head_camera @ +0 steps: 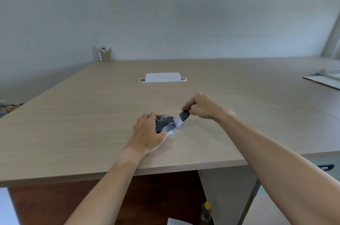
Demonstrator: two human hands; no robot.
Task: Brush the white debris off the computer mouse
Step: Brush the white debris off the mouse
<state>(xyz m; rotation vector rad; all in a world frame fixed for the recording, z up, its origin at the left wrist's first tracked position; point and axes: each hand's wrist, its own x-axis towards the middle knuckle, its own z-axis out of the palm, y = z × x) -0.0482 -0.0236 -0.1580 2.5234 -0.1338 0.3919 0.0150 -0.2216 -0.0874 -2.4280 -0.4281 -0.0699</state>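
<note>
A dark computer mouse (165,123) lies on the wooden desk (92,114), speckled with white debris on its far top. My left hand (149,132) grips it from the left side, thumb under its near edge. My right hand (199,107) pinches the dark handle of a small brush (181,117). The brush's white bristles press against the right side of the mouse. White debris (173,133) lies scattered on the desk just below and right of the mouse.
A white slotted holder (162,77) sits further back at the desk's centre. A pen cup (105,55) stands at the far left corner against the wall. Papers and a tray (325,78) lie at the right edge. A bottle (207,212) stands on the floor under the desk.
</note>
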